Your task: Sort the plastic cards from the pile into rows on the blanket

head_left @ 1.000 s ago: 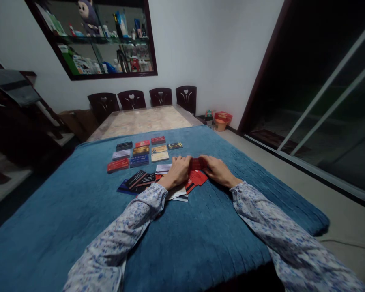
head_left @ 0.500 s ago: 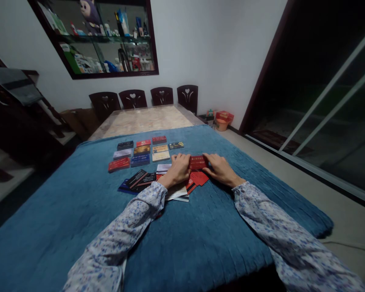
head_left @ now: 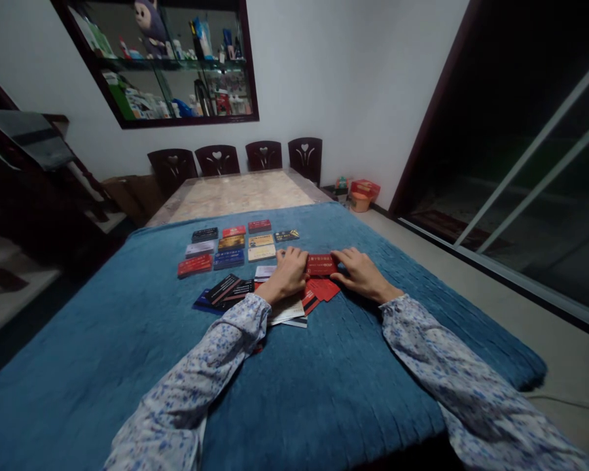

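Note:
Between my two hands lies a dark red card [head_left: 322, 264], perhaps with more cards under it. My left hand [head_left: 290, 271] grips its left edge, fingers curled. At its right edge, my right hand [head_left: 360, 273] holds it with the thumb below and fingers above. Under and beside my left hand spreads a loose pile: bright red cards [head_left: 322, 288], white cards [head_left: 289, 311] and black cards with a stripe [head_left: 230, 290]. Farther off stand sorted stacks, among them a red stack [head_left: 195, 265], a blue stack [head_left: 229, 258] and a cream stack [head_left: 262, 252].
A blue cloth [head_left: 142, 340] covers the near part of the table, with bare marble top [head_left: 245, 190] beyond. Dark wooden chairs [head_left: 305, 159] line the far end. An orange bucket [head_left: 360, 201] sits on the floor by the wall.
The view has shifted slightly, so everything sits a little farther right. Both hands stay on the dark red card, and the right fingers have moved slightly along its edge.

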